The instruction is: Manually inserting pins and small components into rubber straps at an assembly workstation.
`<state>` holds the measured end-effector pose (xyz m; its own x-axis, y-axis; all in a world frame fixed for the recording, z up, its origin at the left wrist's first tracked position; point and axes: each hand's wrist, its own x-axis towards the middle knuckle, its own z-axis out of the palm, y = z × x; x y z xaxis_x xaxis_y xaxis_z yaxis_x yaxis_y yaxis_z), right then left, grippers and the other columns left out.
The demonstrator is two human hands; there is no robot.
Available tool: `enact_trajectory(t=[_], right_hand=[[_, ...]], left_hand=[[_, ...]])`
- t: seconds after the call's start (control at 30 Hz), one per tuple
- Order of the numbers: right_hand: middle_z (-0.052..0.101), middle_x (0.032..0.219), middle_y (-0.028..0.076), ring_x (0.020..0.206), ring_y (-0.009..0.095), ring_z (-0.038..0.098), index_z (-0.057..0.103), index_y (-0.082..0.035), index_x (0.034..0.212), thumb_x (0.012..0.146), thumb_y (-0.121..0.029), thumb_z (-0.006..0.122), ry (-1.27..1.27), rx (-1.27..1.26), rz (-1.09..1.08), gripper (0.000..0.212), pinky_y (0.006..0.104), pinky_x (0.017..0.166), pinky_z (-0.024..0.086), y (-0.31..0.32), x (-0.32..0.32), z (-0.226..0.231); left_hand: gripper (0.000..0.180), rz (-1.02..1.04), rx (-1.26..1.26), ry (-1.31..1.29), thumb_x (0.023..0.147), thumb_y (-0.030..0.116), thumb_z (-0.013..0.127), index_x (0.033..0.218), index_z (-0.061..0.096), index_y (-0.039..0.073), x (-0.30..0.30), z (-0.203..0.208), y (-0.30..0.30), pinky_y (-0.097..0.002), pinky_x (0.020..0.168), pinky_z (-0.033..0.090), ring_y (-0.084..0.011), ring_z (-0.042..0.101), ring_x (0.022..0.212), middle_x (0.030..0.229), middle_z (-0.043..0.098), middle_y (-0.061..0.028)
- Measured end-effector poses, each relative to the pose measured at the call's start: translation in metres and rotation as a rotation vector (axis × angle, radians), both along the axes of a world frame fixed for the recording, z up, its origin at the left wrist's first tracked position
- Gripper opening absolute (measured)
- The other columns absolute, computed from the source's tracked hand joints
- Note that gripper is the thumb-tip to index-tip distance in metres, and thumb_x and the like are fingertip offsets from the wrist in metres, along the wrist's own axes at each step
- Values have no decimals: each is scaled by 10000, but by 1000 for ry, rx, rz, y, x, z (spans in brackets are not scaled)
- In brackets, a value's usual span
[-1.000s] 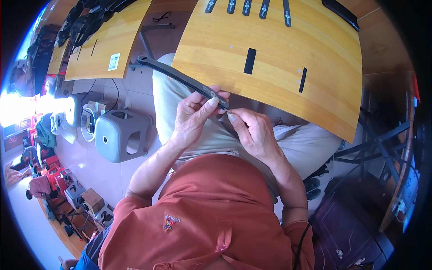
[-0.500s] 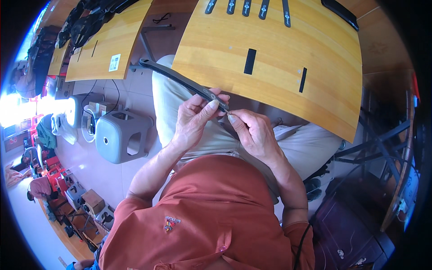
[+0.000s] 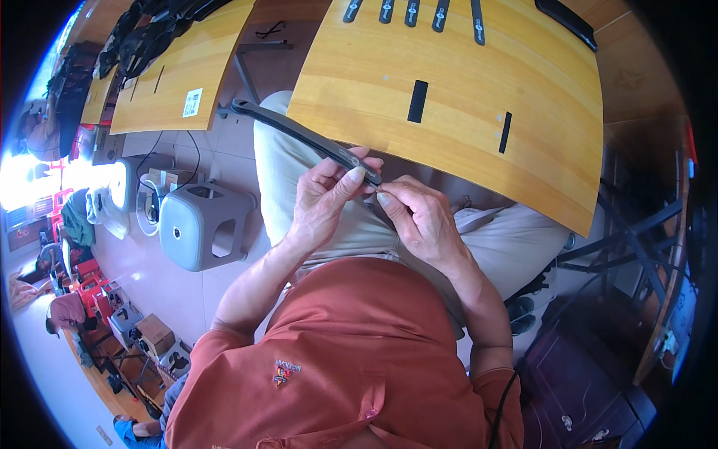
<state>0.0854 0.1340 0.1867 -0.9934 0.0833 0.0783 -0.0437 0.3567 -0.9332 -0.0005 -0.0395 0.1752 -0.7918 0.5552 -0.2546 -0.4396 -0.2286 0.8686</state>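
A long, narrow dark-grey strap [image 3: 292, 133] with a rounded far end and pale print near its close end slants over my lap, beside the table's front edge. My left hand [image 3: 318, 202] is closed round its near end, thumb on top. Against that same end my right hand [image 3: 425, 223] pinches thumb and forefinger together. Whatever lies between those fingertips is too small and hidden to name. On the wooden table [image 3: 464, 105], several similar dark strips [image 3: 441, 16] lie in a row at the far side.
Two black rectangular strips [image 3: 418, 101] sit on the tabletop, with a long black object [image 3: 566, 22] at its far right corner. To my left are a second table [image 3: 168, 93] and a grey plastic stool [image 3: 196, 228]. A dark purple cabinet [image 3: 583, 382] stands at lower right.
Both hands stay nearly still at the strap's end, with only a slight shift of the right fingers. At the lower left, another person's blue clothing shows more.
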Motion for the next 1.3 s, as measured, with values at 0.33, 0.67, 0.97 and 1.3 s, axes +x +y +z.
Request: enact_trajectory(t=[0.33,0.67,0.97,1.3], right_hand=[[679,936,166,809,345,678,687,13,1035,980,-125,592,49,-49,-23,177,395,697,525,-1,1,-6],[671,907,181,791,368,674,681,8,1034,979,-114,583,22,4,-109,166,413,693,525,-5,1,-12],[661,855,178,755,360,671,682,11,1072,994,-136,574,65,-12,-129,199,414,662,518,0,5,1],[666,868,154,713,334,675,684,16,1036,951,-111,633,122,45,-107,161,399,606,525,-6,11,5]], left_hand=[[375,2,9,2,1009,112,594,1353,533,-24,1,-2,0,-332,928,561,-222,666,1104,1214,671,-172],[386,-11,-97,140,1004,110,612,1347,530,-45,7,1,2,-284,917,540,-141,649,1025,1183,685,-135],[397,33,-7,131,1012,122,593,1365,506,-38,22,8,4,-383,996,523,-236,649,1117,1197,672,-157],[382,66,-3,67,1017,122,583,1359,510,-32,19,5,3,-383,976,540,-252,660,1103,1213,660,-173]])
